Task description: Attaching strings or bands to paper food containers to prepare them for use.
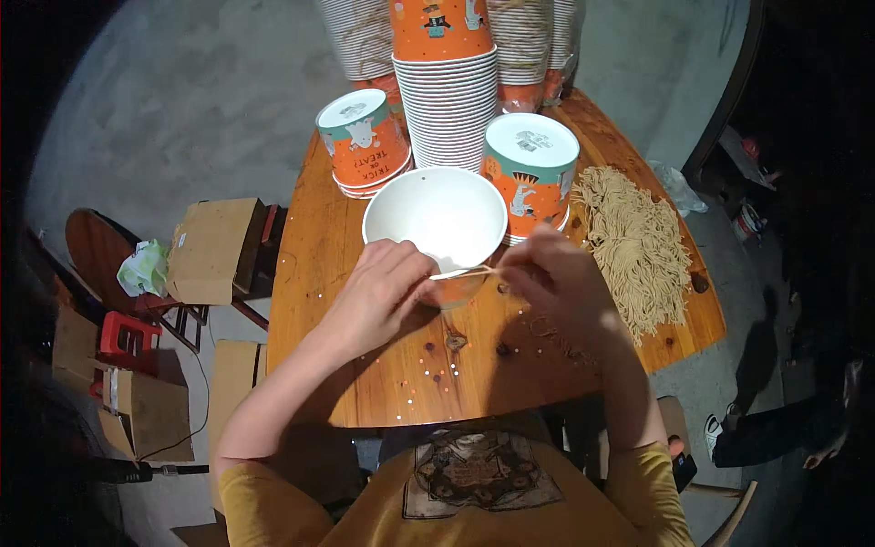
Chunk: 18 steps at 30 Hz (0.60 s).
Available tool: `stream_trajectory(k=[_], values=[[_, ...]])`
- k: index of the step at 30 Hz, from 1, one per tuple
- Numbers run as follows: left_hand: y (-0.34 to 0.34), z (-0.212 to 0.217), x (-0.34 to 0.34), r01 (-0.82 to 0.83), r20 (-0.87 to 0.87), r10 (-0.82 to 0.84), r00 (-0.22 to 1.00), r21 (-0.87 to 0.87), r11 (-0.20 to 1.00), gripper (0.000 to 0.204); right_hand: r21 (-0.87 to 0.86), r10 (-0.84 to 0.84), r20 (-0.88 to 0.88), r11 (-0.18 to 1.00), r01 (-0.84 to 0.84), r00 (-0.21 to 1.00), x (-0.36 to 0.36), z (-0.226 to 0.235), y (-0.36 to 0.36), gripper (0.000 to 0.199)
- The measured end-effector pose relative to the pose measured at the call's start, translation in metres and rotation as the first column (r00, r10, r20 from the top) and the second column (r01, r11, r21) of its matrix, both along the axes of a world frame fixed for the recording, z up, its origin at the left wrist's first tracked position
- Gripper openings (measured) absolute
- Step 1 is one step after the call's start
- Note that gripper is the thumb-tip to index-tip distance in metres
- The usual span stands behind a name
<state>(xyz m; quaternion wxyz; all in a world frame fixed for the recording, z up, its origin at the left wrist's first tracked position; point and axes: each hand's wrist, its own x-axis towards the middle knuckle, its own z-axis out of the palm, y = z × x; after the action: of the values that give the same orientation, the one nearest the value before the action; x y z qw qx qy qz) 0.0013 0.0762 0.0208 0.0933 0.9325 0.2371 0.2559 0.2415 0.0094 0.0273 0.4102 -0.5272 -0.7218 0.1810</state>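
A white-lined paper bucket point(436, 214) stands mouth up at the middle of the wooden table, orange on its outer wall. My left hand point(387, 284) grips its near rim, fingers over the edge. A thin tan cord point(476, 272) stretches along that rim to my right hand point(558, 281), whose fingers are pinched on it. Whether the cord passes through the bucket's wall cannot be made out. Right of the bucket lies a heap of the same tan cords point(638, 246). Loose cord pieces point(556, 337) lie in shadow under my right forearm.
Behind the bucket rises a tall stack of nested buckets point(447, 105). Upside-down orange buckets flank it, one at left point(365, 137) and one at right point(531, 164). Wrapped stacks point(357, 36) stand farther back. Cardboard boxes point(214, 251) sit left of the table point(437, 401). Another person's leg point(766, 436) shows at right.
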Motion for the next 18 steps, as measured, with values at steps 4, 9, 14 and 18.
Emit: stream_trajectory(k=[4, 9, 14, 18], values=[[0.002, 0.005, -0.018, -0.017, -0.05, 0.018, 0.999, 0.033, 0.999, 0.014, 0.314, 0.213, 0.019, 0.926, -0.208, 0.977, -0.003, -0.006, 0.035, 0.009], [0.008, 0.002, -0.038, 0.047, -0.034, -0.05, 0.998, -0.078, 0.996, 0.012, 0.327, 0.187, 0.212, 0.911, -0.25, 0.959, -0.032, -0.006, 0.056, 0.009], [-0.004, 0.014, -0.017, -0.213, 0.097, 0.267, 0.959, -0.378, 0.901, 0.016, 0.328, 0.146, 0.126, 0.928, -0.18, 0.981, -0.047, -0.017, 0.062, 0.012], [0.001, 0.012, 0.002, -0.384, -0.017, 0.4, 0.916, -0.324, 0.865, 0.019, 0.352, 0.158, 0.105, 0.917, -0.185, 0.982, -0.052, -0.019, 0.067, 0.013]])
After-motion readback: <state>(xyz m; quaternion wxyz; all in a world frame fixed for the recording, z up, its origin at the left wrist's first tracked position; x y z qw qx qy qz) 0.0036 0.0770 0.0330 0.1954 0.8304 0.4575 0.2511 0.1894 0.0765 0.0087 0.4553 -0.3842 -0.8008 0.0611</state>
